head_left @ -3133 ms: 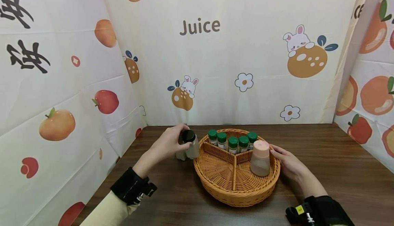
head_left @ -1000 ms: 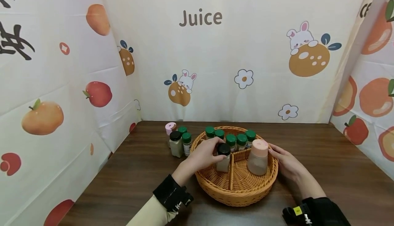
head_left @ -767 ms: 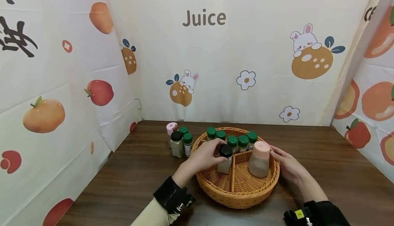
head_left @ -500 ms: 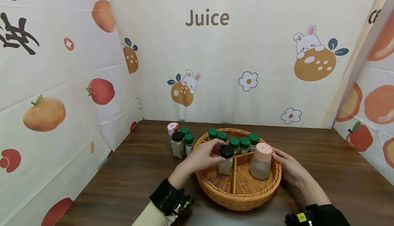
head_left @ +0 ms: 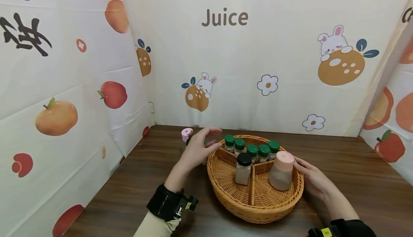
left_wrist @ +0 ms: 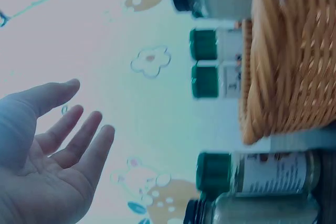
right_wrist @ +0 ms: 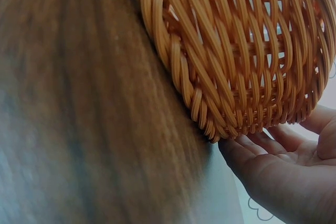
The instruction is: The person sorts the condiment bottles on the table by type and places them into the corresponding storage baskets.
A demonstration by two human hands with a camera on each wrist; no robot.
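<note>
My left hand (head_left: 200, 149) hovers beside the left rim of a round wicker basket (head_left: 255, 213). Its loosely bent fingers hold nothing, as the left wrist view also shows. In the basket's left compartment, close to the divider, stands a black-lidded jar (head_left: 243, 172) with pale contents. My right hand (head_left: 317, 183) holds the basket at its right side, thumb by the rim; in the right wrist view its fingers (right_wrist: 239, 153) meet the outer wall low down, their tips partly hidden. A pink-lidded frosted bottle (head_left: 280, 176) stands in the right compartment. Several green-capped jars (head_left: 252, 151) fill the back compartment.
Left of the basket, mostly behind my left hand, stand a pink-topped bottle (head_left: 187, 134), a green-capped jar (left_wrist: 273, 172) and another black-lidded jar (left_wrist: 262, 211). The dark wooden table (head_left: 138, 194) reaches back to a printed cloth (head_left: 232, 61).
My left hand brought the black-lidded jar into the basket's left compartment, let it go and drew back left towards the other jars. The right hand has stayed on the basket.
</note>
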